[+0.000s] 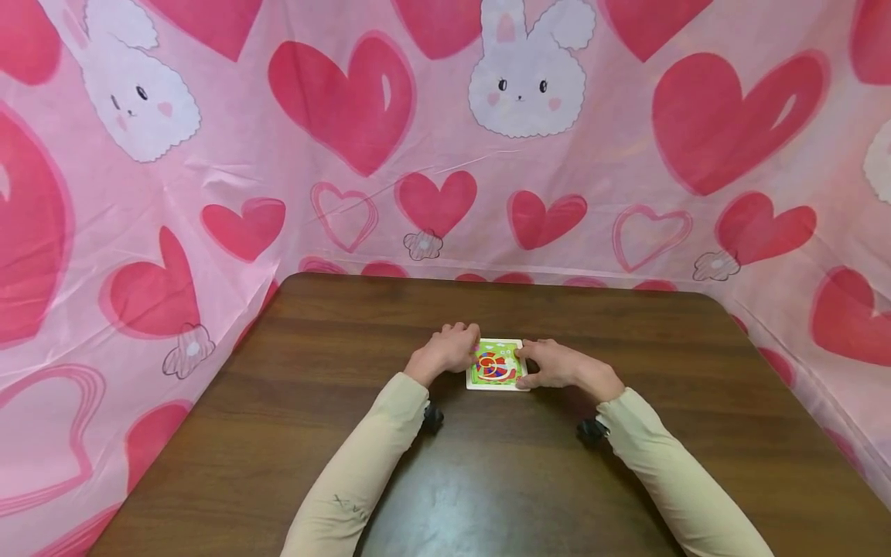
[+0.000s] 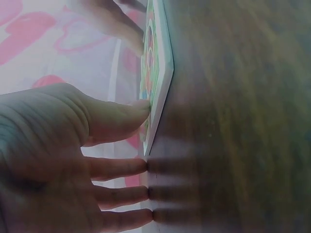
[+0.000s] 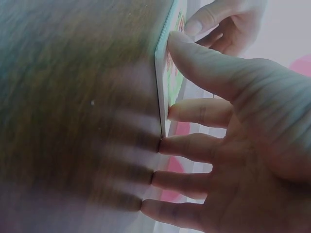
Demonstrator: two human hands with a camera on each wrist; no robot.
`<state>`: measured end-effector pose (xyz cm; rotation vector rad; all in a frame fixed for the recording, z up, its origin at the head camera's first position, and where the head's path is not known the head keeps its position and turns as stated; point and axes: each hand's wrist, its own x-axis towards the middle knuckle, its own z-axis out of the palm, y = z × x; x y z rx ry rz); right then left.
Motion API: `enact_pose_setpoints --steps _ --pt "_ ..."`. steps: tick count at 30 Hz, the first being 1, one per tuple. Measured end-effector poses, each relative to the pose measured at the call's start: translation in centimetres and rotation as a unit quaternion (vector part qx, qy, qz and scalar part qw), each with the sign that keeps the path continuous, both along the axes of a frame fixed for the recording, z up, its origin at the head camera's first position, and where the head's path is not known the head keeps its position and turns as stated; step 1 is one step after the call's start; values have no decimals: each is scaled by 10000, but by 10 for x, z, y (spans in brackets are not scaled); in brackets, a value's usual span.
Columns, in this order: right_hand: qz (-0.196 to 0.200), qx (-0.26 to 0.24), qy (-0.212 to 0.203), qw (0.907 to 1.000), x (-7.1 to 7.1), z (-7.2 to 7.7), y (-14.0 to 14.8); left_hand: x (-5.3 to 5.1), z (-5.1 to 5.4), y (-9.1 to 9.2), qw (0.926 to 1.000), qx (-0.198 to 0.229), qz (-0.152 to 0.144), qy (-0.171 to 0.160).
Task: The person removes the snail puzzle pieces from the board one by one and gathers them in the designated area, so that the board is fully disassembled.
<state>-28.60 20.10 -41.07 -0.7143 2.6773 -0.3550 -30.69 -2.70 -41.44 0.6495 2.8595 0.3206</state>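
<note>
A flat square board (image 1: 496,346) with a white border lies on the table, its green face printed with a colourful spiral-patterned snail. My left hand (image 1: 454,346) is at its left side and covers part of that edge. In the left wrist view, the left thumb (image 2: 121,116) rests on the board while the other visible fingers stand straight with their tips at the tabletop. My right hand (image 1: 554,363) is at the right side. Its thumb (image 3: 194,58) and index finger touch the board, and the remaining straight fingers reach the table just beyond the edge.
The brown wooden table (image 1: 452,480) has rounded far corners. A pink cloth (image 1: 445,139) with hearts and rabbits hangs behind it and along both sides. Small black devices (image 1: 592,432) sit under both wrists, at the cuffs of the pale sleeves (image 1: 369,456).
</note>
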Motion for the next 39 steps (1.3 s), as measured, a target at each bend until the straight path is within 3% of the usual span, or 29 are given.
enact_pose_setpoints --steps 5,14,28,39 --pt "-9 9 4 10000 0 0 0 0 -1 1 10000 -30 -9 52" --pt "-38 1 -9 10000 1 1 0 2 -2 5 9986 -47 -13 528" --pt "1 24 10 10000 0 0 -1 0 -1 7 9993 83 -62 359" --pt "-79 53 -12 10000 1 0 0 -4 -3 7 9988 348 -264 198"
